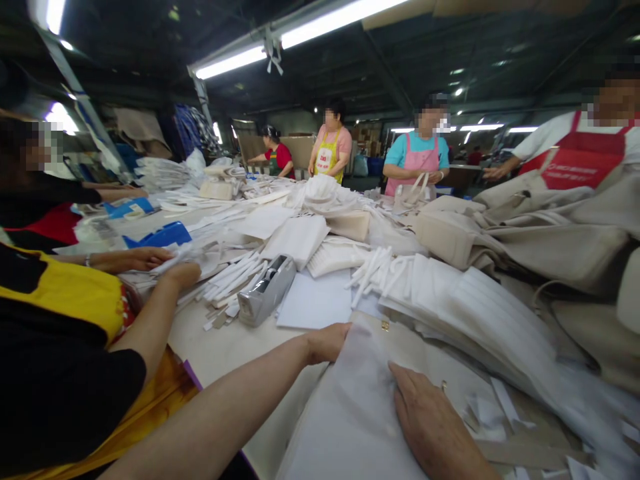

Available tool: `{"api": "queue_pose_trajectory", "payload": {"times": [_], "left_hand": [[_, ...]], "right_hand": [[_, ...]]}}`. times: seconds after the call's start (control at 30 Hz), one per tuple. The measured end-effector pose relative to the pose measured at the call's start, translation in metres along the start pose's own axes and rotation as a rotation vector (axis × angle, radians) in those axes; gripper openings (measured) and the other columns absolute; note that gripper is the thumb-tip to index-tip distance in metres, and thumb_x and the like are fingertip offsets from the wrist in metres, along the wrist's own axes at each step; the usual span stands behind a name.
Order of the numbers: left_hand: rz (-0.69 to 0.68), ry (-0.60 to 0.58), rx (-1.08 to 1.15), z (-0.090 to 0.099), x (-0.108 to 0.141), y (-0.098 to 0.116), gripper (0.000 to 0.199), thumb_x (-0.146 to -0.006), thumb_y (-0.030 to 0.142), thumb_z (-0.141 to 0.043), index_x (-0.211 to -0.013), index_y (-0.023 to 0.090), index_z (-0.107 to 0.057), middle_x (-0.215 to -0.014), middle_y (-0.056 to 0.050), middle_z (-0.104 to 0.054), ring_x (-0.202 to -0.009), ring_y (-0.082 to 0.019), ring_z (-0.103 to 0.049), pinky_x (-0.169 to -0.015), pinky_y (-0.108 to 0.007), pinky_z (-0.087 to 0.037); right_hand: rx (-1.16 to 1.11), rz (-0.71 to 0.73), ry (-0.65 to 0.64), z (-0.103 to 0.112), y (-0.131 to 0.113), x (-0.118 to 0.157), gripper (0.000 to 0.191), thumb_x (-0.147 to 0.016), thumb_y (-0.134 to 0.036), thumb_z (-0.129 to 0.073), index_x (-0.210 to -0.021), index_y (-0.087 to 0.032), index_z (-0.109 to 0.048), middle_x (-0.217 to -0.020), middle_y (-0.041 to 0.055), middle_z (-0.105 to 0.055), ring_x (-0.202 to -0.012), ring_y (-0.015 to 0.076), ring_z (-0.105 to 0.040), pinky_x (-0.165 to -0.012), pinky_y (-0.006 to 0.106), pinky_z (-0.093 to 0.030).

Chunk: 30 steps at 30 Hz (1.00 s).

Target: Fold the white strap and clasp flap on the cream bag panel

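A thin white plastic sheet (355,407) lies over a beige cloth bag (440,353) at the near edge of the desk (220,340), directly under both hands. The left grip (327,343) rests at the sheet's upper edge, fingers slightly spread and pinching nothing. The right grip (425,417) lies flat on the sheet, fingers spread and pressing down, also pinching nothing. A small gold stud (385,325) sits on the bag just beyond the left grip. Past the right grip, white pleated sheets (475,327) lie in a long overlapping stack, and farther off beige bags (525,233) are heaped. Ahead of the left grip, a grey tape dispenser (267,290) stands beside a flat white pad (315,300) and a bundle of white strips (225,277). So far, many pieces sit in stacks and bundles, while loose white scraps (493,413) lie unsorted beside the right grip. A co-worker's hand (180,273) rests well left of the dispenser.
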<state>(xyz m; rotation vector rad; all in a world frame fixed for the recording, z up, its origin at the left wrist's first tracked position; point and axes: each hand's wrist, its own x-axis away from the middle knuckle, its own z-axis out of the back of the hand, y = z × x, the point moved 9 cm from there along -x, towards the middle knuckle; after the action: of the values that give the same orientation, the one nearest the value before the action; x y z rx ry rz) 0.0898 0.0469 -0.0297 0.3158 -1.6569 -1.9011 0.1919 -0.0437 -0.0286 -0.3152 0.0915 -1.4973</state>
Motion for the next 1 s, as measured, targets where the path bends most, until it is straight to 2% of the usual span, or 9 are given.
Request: {"api": "queue_pose_trajectory", "payload": {"times": [0.1, 0.2, 0.37, 0.43, 0.53, 0.6, 0.67, 0.8, 1.0], "left_hand": [[0.009, 0.016, 0.098, -0.002, 0.006, -0.006, 0.049, -0.071, 0.031, -0.063, -0.118, 0.018, -0.053, -0.109, -0.008, -0.065, -0.102, -0.023, -0.059, -0.084, -0.033, -0.049], [0.040, 0.105, 0.117, 0.002, 0.010, -0.014, 0.059, -0.071, 0.030, -0.064, -0.126, 0.017, -0.044, -0.116, -0.011, -0.061, -0.103, -0.022, -0.060, -0.085, -0.032, -0.049], [0.156, 0.272, -0.052, 0.022, 0.015, -0.025, 0.056, -0.074, 0.021, -0.057, -0.127, 0.012, -0.040, -0.112, -0.013, -0.063, -0.097, -0.020, -0.062, -0.080, -0.030, -0.050], [0.194, 0.383, -0.196, 0.038, 0.020, -0.014, 0.045, -0.080, 0.019, -0.047, -0.124, 0.009, -0.044, -0.112, -0.014, -0.062, -0.098, -0.021, -0.061, -0.084, -0.034, -0.048], [0.134, 0.513, -0.442, 0.050, 0.028, 0.031, 0.040, -0.087, 0.019, -0.029, -0.124, 0.014, -0.045, -0.124, -0.012, -0.055, -0.111, -0.020, -0.052, -0.098, -0.037, -0.037], [0.034, 0.447, -0.590, 0.033, 0.024, 0.063, 0.037, -0.088, 0.024, -0.032, -0.120, 0.021, -0.050, -0.126, -0.005, -0.055, -0.115, -0.017, -0.048, -0.102, -0.031, -0.032], [-0.013, 0.292, -0.727, 0.006, 0.016, 0.076, 0.031, -0.084, 0.027, -0.042, -0.108, 0.023, -0.060, -0.116, -0.003, -0.062, -0.108, -0.019, -0.054, -0.098, -0.031, -0.037], [0.040, 0.098, -0.949, -0.029, 0.004, 0.056, 0.028, -0.080, 0.026, -0.045, -0.093, 0.017, -0.067, -0.099, -0.012, -0.068, -0.094, -0.028, -0.061, -0.085, -0.042, -0.045], [0.035, 0.071, -1.062, -0.032, 0.012, 0.034, 0.035, -0.084, 0.032, -0.038, -0.101, 0.017, -0.064, -0.104, -0.013, -0.065, -0.099, -0.028, -0.058, -0.088, -0.045, -0.042]], "right_hand": [[-0.041, 0.041, -0.026, 0.001, -0.005, -0.001, 0.047, -0.086, -0.016, -0.030, -0.130, -0.016, -0.047, -0.125, 0.0090, -0.056, -0.114, 0.0222, -0.049, -0.097, 0.037, -0.034], [-0.097, 0.080, -0.049, 0.004, -0.010, -0.003, 0.045, -0.085, -0.015, -0.032, -0.123, -0.021, -0.054, -0.120, 0.0051, -0.060, -0.110, 0.0201, -0.052, -0.095, 0.034, -0.035], [-0.134, 0.102, -0.033, 0.005, -0.011, -0.003, 0.042, -0.086, -0.016, -0.031, -0.120, -0.023, -0.056, -0.117, 0.0046, -0.061, -0.107, 0.0191, -0.053, -0.094, 0.032, -0.034], [-0.144, 0.102, -0.024, 0.004, -0.010, -0.003, 0.042, -0.087, -0.017, -0.031, -0.120, -0.025, -0.056, -0.116, 0.0038, -0.062, -0.105, 0.0188, -0.054, -0.093, 0.032, -0.034], [-0.146, 0.099, -0.017, 0.004, -0.009, -0.002, 0.042, -0.087, -0.018, -0.031, -0.120, -0.026, -0.055, -0.116, 0.0036, -0.062, -0.106, 0.0189, -0.054, -0.094, 0.032, -0.034], [-0.145, 0.103, -0.015, 0.005, -0.011, -0.002, 0.041, -0.088, -0.018, -0.031, -0.119, -0.025, -0.056, -0.115, 0.0036, -0.063, -0.106, 0.0191, -0.054, -0.094, 0.032, -0.034], [-0.146, 0.109, -0.015, 0.006, -0.012, -0.002, 0.040, -0.088, -0.018, -0.031, -0.118, -0.025, -0.057, -0.114, 0.0032, -0.063, -0.106, 0.0189, -0.054, -0.093, 0.031, -0.035], [-0.104, 0.077, -0.007, 0.005, -0.007, -0.002, 0.043, -0.089, -0.019, -0.029, -0.125, -0.019, -0.052, -0.120, 0.0064, -0.060, -0.109, 0.0211, -0.053, -0.094, 0.035, -0.036], [0.015, 0.001, -0.009, 0.000, 0.000, 0.001, 0.046, -0.090, -0.021, -0.026, -0.131, -0.011, -0.046, -0.119, 0.0133, -0.059, -0.108, 0.0265, -0.054, -0.093, 0.044, -0.038]]}}
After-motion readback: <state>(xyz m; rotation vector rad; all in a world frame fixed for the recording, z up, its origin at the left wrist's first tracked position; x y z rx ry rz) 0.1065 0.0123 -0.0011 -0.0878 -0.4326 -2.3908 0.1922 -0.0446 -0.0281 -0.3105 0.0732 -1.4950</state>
